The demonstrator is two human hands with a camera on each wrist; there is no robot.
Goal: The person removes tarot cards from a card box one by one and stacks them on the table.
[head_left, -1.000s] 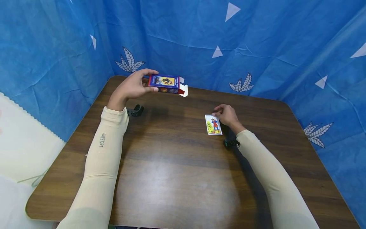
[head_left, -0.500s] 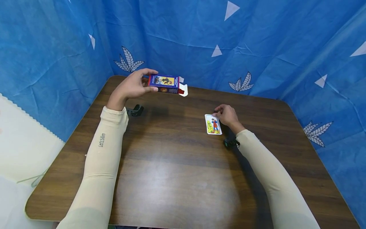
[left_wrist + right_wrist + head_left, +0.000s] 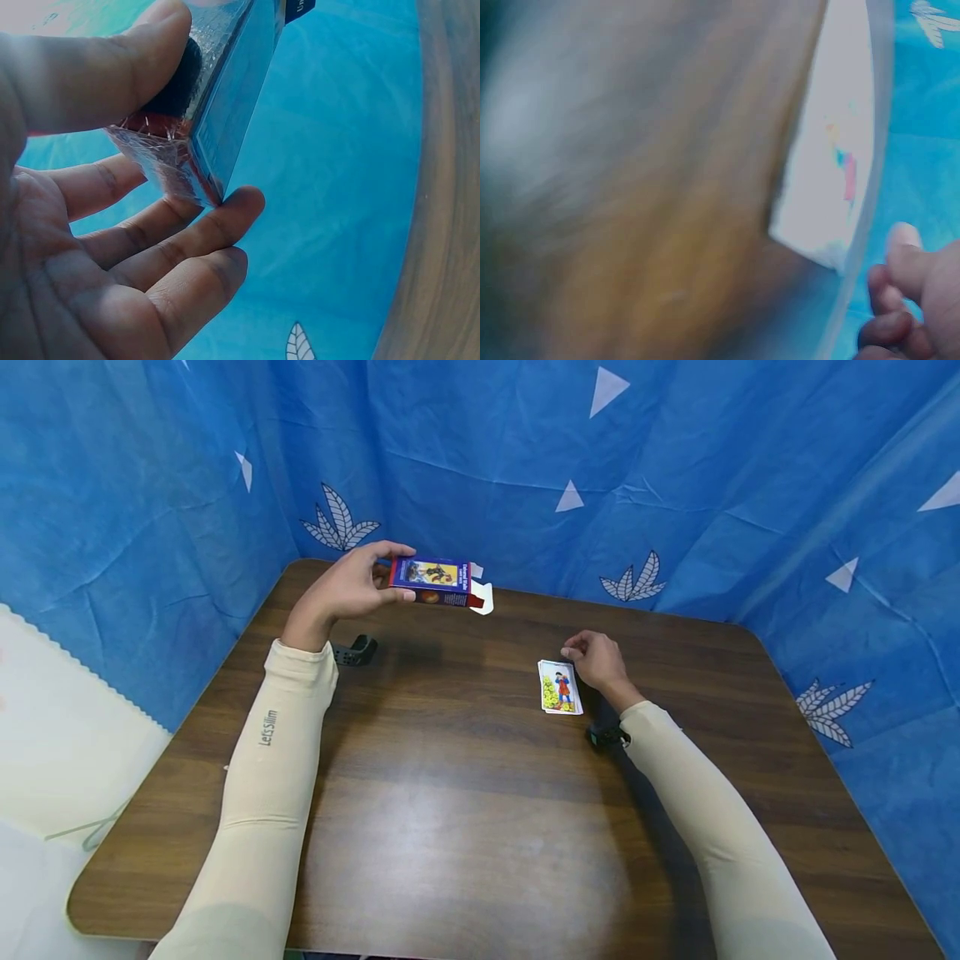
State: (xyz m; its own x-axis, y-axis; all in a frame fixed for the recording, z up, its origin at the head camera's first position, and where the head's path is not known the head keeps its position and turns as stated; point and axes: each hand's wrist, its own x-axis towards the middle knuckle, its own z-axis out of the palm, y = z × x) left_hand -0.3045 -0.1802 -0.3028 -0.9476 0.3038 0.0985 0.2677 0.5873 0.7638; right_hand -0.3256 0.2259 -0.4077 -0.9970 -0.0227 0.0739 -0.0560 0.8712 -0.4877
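Box (image 3: 429, 574), a slim oblong of glossy card printed blue and red with a yellow picture panel, is held above the far left part of the worktop (image 3: 465, 777), its long face tipped up. The left hand (image 3: 348, 585) grips its left end, thumb along the near side and fingers along the far side; the left wrist view shows the fingertips spread apart and clear, crinkled film (image 3: 161, 154) creased around the box's corner. At the right end a stiff white flap (image 3: 483, 597) sticks out, curved at the tip. Right of the box, the cards (image 3: 561, 687) lie flat in a thin, slightly uneven stack, white-bordered and smooth, the top one showing a figure in red and blue beside yellow discs. The right hand (image 3: 597, 662) is just beside their far right corner, fingers loosely curled, pinching nothing. Stretchy cream sleeves (image 3: 262, 768) cover both forearms. The worktop is brown, wood-grained and faintly shiny, with rounded corners. Behind it hangs a creased blue curtain (image 3: 480, 452) patterned with pale triangles and black-outlined leaves.
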